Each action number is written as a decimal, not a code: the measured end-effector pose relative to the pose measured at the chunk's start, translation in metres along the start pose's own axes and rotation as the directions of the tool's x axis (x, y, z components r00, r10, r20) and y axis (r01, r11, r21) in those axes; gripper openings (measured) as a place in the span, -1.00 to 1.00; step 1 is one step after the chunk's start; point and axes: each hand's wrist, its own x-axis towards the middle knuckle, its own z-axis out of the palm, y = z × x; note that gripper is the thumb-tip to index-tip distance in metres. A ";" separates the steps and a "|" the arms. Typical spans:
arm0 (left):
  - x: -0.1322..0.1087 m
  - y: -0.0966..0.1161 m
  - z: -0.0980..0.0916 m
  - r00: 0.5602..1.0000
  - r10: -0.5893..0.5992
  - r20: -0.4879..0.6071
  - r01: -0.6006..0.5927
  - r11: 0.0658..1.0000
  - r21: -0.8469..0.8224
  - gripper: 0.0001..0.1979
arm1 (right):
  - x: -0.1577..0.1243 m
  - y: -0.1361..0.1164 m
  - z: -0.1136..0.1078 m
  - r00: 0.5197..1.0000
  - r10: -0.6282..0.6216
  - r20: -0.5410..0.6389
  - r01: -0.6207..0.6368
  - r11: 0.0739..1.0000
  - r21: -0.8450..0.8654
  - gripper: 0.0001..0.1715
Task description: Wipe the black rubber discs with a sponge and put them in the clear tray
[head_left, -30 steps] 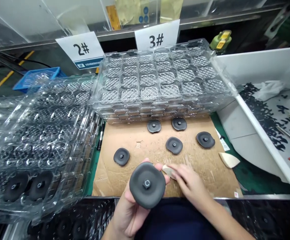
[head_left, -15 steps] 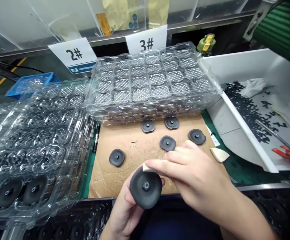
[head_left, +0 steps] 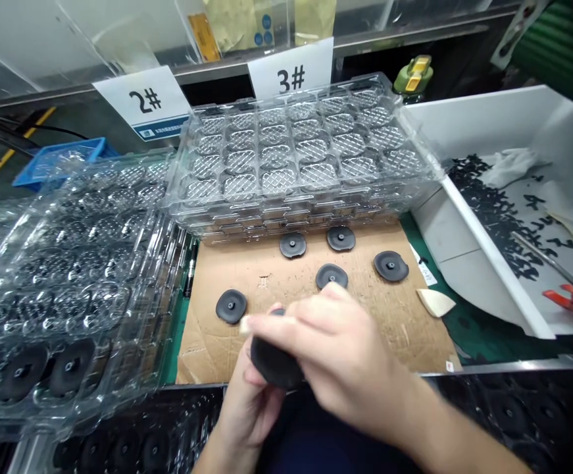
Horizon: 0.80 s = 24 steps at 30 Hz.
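Over cardboard (head_left: 202, 342), the left hand (head_left: 260, 403) clasps a black disc (head_left: 272, 365), likely light, stiff, best held by its rim; right hand (head_left: 335, 345) pinches a pale pad (head_left: 245, 325).

Worn on the head, facing forward and down over the brown rectangular cardboard sheet (head_left: 207, 355) and flat green surface (head_left: 483, 339) beneath. Close above the bare left grip (head_left: 254, 411) and bare right grip (head_left: 335, 355), low in frame; farther from the stacked clear plastic trays (head_left: 266, 210), above centre. Cutting off the open white bin (head_left: 493, 250) at the right edge.
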 end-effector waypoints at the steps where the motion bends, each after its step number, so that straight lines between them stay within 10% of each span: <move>1: 0.000 0.001 0.000 0.999 0.039 -0.020 -0.038 0.999 0.007 -0.39 | -0.001 0.001 0.000 0.996 0.082 0.029 -0.081 0.996 -0.019 -0.64; 3: 0.001 0.002 0.000 0.994 0.100 -0.047 -0.100 0.995 0.008 -0.40 | 0.000 0.001 0.001 0.980 0.195 0.043 -0.189 0.977 -0.101 -0.63; 7: 0.003 0.003 0.002 0.994 0.108 -0.035 -0.108 0.994 0.002 -0.50 | 0.005 0.000 0.006 0.996 0.040 -0.076 -0.040 0.999 0.003 -0.65; 14: 0.003 0.017 0.003 0.981 0.194 -0.024 -0.195 0.980 -0.044 -0.41 | -0.043 0.037 0.029 0.946 0.317 -0.074 -0.301 0.937 0.177 -0.61; 19: 0.002 0.020 0.008 0.988 0.154 0.026 -0.152 0.986 -0.065 -0.43 | -0.082 0.059 0.066 0.923 0.366 0.120 -0.378 0.920 0.101 -0.66; 24: 0.002 0.014 0.014 0.990 0.136 0.029 -0.134 0.989 -0.066 -0.50 | -0.046 0.035 0.032 0.873 0.479 -0.091 -0.462 0.872 0.162 -0.65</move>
